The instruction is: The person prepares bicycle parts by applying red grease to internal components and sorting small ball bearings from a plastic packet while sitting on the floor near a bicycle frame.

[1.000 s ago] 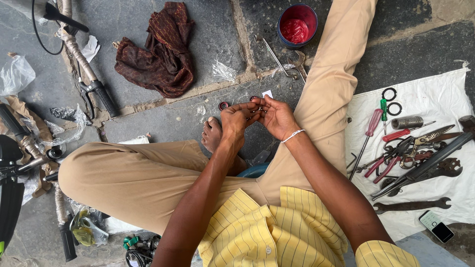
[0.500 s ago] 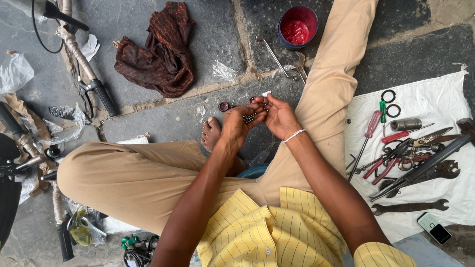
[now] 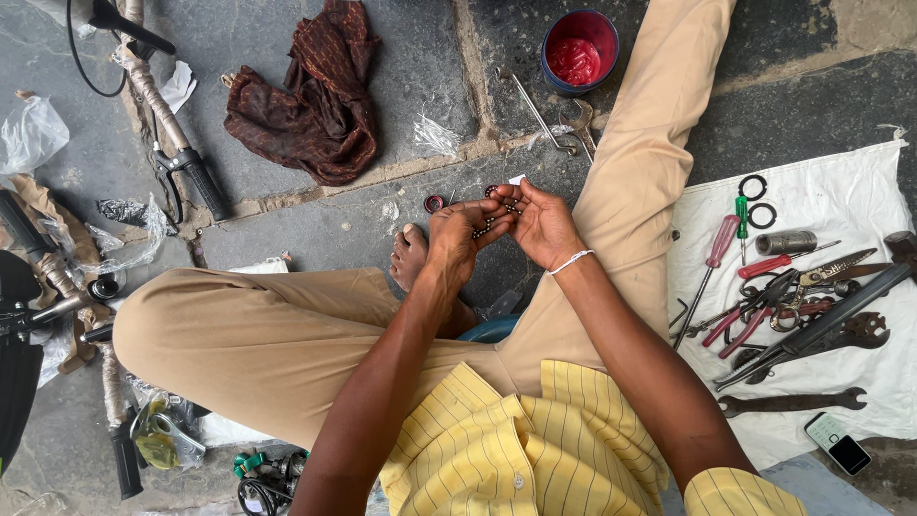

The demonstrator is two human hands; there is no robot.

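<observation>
A small mobile phone [image 3: 838, 442] with a pale green screen and dark keypad lies on the corner of the white cloth [image 3: 841, 191], lower right. A crumpled clear plastic bag [image 3: 33, 134] lies upper left.
</observation>
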